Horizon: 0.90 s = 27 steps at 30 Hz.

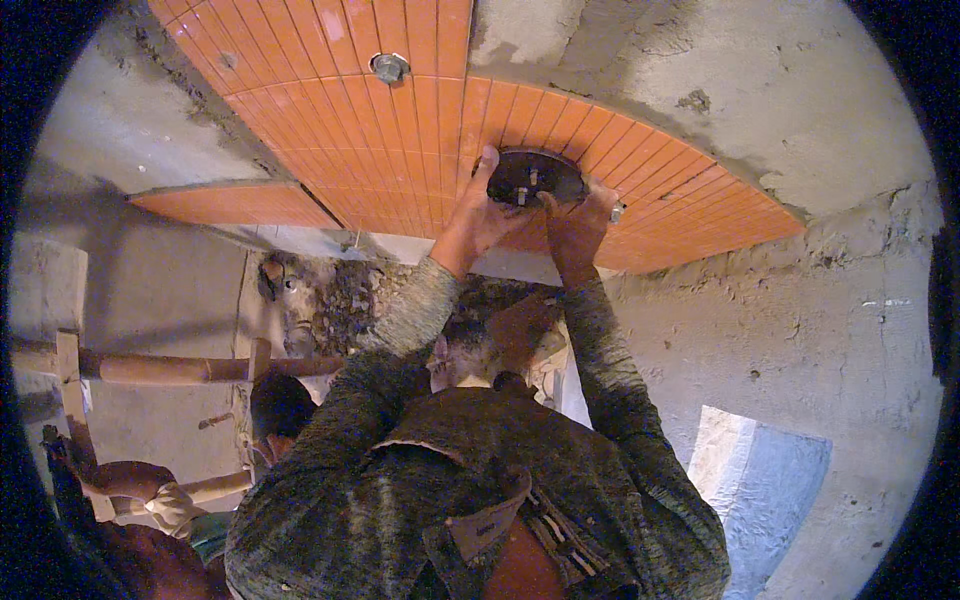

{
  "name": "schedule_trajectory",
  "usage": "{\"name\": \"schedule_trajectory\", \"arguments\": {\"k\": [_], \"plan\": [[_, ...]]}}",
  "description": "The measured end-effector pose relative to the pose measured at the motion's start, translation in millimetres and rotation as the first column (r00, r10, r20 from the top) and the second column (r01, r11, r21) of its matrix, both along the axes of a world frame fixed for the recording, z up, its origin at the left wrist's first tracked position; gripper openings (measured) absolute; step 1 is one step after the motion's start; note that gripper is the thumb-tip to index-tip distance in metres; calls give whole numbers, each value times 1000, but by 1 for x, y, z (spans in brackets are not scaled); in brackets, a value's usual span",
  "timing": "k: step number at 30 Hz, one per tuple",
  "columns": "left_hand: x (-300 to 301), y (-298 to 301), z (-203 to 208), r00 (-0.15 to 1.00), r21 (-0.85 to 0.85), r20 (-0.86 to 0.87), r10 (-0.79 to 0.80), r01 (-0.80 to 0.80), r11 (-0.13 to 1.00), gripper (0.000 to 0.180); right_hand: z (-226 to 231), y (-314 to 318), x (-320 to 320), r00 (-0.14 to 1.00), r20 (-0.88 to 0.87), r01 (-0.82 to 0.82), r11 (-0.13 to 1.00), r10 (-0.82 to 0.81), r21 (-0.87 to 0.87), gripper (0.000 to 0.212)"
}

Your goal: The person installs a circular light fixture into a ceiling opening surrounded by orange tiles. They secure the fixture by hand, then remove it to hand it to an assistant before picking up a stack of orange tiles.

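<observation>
2 bare hands are raised to 1 dark round piece (553, 183), which is at the orange tiles (400, 130), towards the right part of the tiled area. The left hand (477, 218) is partly curled at the left edge of the piece, its thumb lying up along the side; the right hand (580, 225) is partly curled at the lower right edge, its thumb near the lower rim. They have hold of this 1 piece between them.

The piece is nearly black and looks oval from this angle. 2 short, pale, metallic-looking pegs (534, 178) show within its outline, 1 slightly higher than the other. I cannot tell how deep it is.

2 metal fittings show at the tiles: 1 grey fitting (390, 68) in a round hole at the upper left, and 1 smaller fitting (617, 212) just beside the right hand's fingers.

At the lower left are 1 other person's dark-haired head (281, 404) and 2 roughly level poles (160, 369). At the lower right, 1 blue-and-white sheet (775, 490) shows against the grey surface.
</observation>
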<state>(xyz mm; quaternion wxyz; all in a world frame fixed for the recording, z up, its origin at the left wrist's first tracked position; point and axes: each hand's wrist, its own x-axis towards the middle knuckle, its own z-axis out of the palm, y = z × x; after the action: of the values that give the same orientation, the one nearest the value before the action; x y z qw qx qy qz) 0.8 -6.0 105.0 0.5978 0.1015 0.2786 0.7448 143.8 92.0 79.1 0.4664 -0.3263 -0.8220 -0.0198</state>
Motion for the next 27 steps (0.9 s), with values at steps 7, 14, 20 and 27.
{"name": "schedule_trajectory", "arguments": {"k": [7, 14, 20, 27], "plan": [[-3, -8, -8, 999, -44, -27, 34, -35, 998, 72, 6, 0, 4, 1000, 19, 12, 996, -10, -91, 64], [-8, -5, -8, 982, -92, -156, 110, -126, 988, 68, 8, 2, 2, 988, -124, -101, 990, 89, -96, 63], [-4, -6, -9, 987, -22, -85, 135, -138, 990, 59, 3, -1, 1, 994, -99, -76, 974, 56, -214, 62], [-5, -2, -17, 993, 34, -23, 120, -119, 992, 57, -23, 14, 5, 1000, -2, 12, 999, -12, -37, 64]]}}
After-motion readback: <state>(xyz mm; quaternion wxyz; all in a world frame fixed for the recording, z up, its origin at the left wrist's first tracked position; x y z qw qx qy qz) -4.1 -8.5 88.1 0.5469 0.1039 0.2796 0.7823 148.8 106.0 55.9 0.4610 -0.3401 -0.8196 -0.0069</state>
